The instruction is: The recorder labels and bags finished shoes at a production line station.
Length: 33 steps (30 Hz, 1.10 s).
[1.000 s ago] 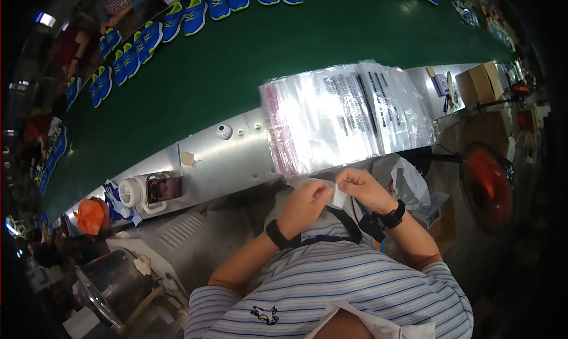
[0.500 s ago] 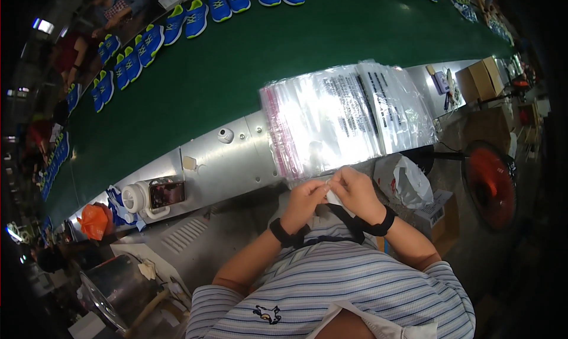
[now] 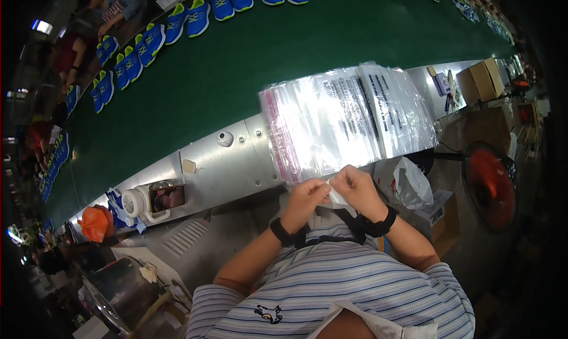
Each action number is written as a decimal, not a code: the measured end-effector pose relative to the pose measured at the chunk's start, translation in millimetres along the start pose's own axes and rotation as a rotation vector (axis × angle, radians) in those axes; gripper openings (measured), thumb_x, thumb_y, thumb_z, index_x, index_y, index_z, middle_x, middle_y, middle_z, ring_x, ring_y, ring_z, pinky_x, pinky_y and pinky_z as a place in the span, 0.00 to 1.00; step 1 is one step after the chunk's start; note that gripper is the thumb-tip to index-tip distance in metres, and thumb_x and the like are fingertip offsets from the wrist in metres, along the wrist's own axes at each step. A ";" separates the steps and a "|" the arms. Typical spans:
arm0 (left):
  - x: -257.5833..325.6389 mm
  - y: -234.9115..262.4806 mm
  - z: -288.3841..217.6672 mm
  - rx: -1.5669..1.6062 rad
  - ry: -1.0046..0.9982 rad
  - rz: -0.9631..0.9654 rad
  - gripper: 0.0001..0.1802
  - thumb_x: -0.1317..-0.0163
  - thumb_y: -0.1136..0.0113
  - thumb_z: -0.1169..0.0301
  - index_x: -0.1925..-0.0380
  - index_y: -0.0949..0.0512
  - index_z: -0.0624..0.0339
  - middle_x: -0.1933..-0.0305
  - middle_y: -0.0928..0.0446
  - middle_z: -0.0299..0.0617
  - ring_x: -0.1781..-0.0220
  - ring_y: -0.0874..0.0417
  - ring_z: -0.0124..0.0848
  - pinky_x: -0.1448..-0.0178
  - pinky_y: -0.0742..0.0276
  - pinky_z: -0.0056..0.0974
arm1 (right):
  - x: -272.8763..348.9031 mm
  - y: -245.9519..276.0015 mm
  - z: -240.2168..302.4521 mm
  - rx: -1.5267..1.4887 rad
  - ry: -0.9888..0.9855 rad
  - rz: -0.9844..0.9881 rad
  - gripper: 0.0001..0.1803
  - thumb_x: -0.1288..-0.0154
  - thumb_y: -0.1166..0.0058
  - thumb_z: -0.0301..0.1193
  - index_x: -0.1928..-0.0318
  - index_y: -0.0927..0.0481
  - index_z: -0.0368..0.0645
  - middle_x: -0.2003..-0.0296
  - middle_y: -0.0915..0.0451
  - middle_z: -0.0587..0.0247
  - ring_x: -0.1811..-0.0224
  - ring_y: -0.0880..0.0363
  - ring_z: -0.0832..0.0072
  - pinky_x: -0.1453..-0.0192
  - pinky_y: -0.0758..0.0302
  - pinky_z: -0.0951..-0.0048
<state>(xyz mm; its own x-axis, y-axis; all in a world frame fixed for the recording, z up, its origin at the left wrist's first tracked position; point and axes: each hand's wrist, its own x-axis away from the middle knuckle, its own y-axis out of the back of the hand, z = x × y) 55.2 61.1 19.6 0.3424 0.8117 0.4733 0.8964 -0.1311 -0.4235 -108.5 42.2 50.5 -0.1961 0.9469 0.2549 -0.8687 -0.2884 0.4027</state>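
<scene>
Both of my hands meet in front of my body, just off the near edge of the plastic bags. My left hand is closed, thumb and fingertips pinching the left side of a small white piece that looks like thin paper or a label. Its kind is not plain to see. Opposite it, my right hand grips the same piece between thumb and fingers. The fingertips of the two hands almost touch. A stack of clear plastic bags with dark print and pink edges lies right beyond them.
Blue-and-green shoes stand in pairs along the far side of a green belt. On the metal ledge sit a white jug, a phone and a small white bottle. A red round fan is at the right; people work at far left.
More of the white piece shows between my fingers, spread flatter below the fingertips. My hands have hardly moved. A person at far left has shifted slightly.
</scene>
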 end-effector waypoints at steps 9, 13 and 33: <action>-7.1 10.8 -2.9 0.300 0.032 -0.091 0.09 0.37 0.52 0.68 0.65 0.27 0.64 0.66 0.25 0.41 0.66 0.23 0.27 0.59 0.24 0.32 | -3.3 6.1 -27.5 -0.275 -0.072 -0.055 0.05 0.47 0.44 0.24 0.72 0.28 0.38 0.79 0.28 0.60 0.79 0.30 0.77 0.73 0.33 0.77; -23.5 60.3 -7.0 0.228 -0.099 -0.275 0.08 0.36 0.53 0.69 0.66 0.28 0.62 0.69 0.26 0.40 0.68 0.24 0.26 0.60 0.24 0.33 | -3.2 40.3 -54.6 0.166 0.181 -0.205 0.04 0.49 0.46 0.21 0.72 0.27 0.40 0.78 0.27 0.61 0.79 0.27 0.72 0.73 0.31 0.72; -111.4 71.2 18.9 0.473 -0.296 -0.516 0.19 0.34 0.58 0.58 0.66 0.31 0.67 0.65 0.26 0.51 0.57 0.23 0.41 0.46 0.28 0.43 | -111.9 -86.1 -76.6 0.758 0.166 -0.363 0.06 0.43 0.53 0.30 0.71 0.32 0.41 0.71 0.29 0.55 0.79 0.25 0.59 0.78 0.28 0.63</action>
<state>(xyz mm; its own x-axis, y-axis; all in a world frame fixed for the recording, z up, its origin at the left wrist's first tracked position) 75.6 -27.9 -77.9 -0.2368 0.8315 0.5026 0.6831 0.5103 -0.5224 -46.6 -28.1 -79.9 -0.0798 0.9905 -0.1121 -0.3635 0.0758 0.9285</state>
